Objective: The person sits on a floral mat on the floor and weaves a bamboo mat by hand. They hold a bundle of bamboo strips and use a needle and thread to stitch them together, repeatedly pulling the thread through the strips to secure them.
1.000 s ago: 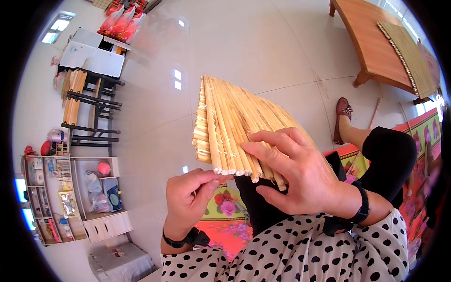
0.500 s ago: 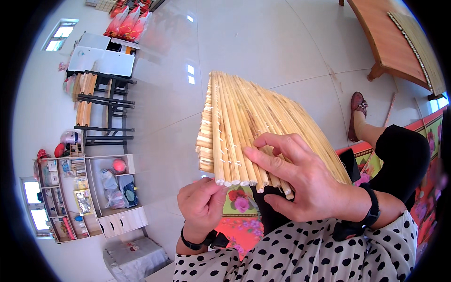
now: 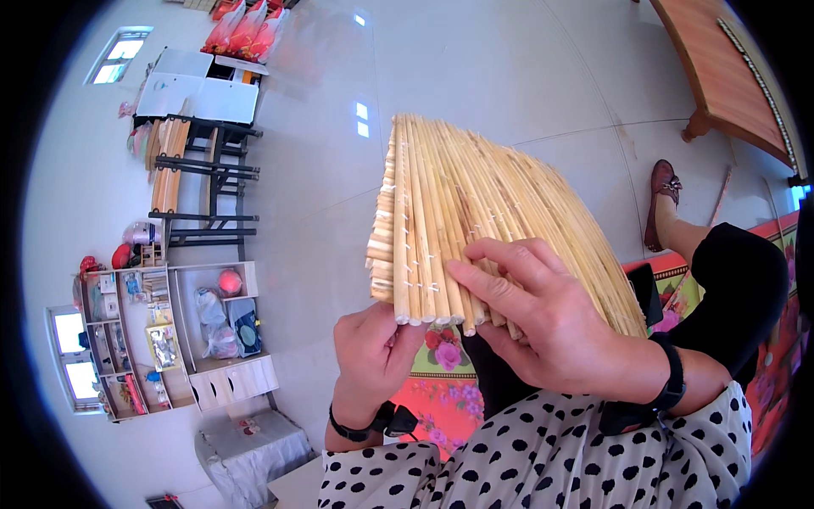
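Note:
A mat of pale straw-coloured stalks [image 3: 500,195], laid side by side and stitched with white thread, slopes away from me above my lap. My right hand [image 3: 543,314] grips its near edge, fingers lying on top and thumb tucked under the stalk ends. At the near left corner my left hand [image 3: 373,352] is closed, its finger and thumb pinched against the underside of the mat's edge. Part of that grip is hidden beneath the stalks. Along the left side, a folded-under layer of cut stalk ends shows.
A floral cloth [image 3: 441,407] lies beneath my lap. To the far right stands a wooden table [image 3: 721,85] with another stalk mat on it. A shelf unit [image 3: 178,382], folded black-legged tables [image 3: 208,178] and a cloth-covered box [image 3: 254,454] line the left wall.
The view has shifted slightly, so the room appears moved right. My left hand has slid a little further under the mat's near left corner; my right hand keeps its grip.

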`<state>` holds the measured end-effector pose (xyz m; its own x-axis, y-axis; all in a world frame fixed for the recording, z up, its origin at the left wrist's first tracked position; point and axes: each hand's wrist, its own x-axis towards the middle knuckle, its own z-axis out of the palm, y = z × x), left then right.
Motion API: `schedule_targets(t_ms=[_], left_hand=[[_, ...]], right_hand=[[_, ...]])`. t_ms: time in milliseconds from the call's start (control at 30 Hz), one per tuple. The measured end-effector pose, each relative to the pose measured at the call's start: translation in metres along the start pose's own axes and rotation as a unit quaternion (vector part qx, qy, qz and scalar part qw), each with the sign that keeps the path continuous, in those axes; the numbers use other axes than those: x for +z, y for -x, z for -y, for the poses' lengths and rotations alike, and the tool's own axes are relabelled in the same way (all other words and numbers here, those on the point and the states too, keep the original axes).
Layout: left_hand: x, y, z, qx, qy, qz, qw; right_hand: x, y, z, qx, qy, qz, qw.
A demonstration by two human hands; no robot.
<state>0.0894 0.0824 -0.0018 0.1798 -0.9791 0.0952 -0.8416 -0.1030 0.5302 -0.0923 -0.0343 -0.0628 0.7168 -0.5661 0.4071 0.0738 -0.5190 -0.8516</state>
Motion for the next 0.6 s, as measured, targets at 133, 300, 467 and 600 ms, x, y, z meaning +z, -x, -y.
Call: schedule_targets(t_ms=[133,300,467,600], left_hand=[[-0.009,-0.002,0.001,0.006,-0.001,0.028,1.0],[-0.013,0.001,0.001,-0.024,0.029,0.035,0.999],[-0.01,0.006,0.001,-0.009,-0.003,0.034,0.999],[-0.004,0.012,0.007,-0.002,0.016,-0.008,1.0]], right_hand=[[-0.002,0.0,0.001,0.002,0.005,0.0,1.0],[-0.001,-0.001,-0.002,-0.002,-0.025,-0.008,1.0],[-0.006,-0.003,-0.003,-0.004,-0.106,-0.011,0.994],[-0.005,-0.006,-0.007,-0.01,-0.135,-0.017,0.991]])
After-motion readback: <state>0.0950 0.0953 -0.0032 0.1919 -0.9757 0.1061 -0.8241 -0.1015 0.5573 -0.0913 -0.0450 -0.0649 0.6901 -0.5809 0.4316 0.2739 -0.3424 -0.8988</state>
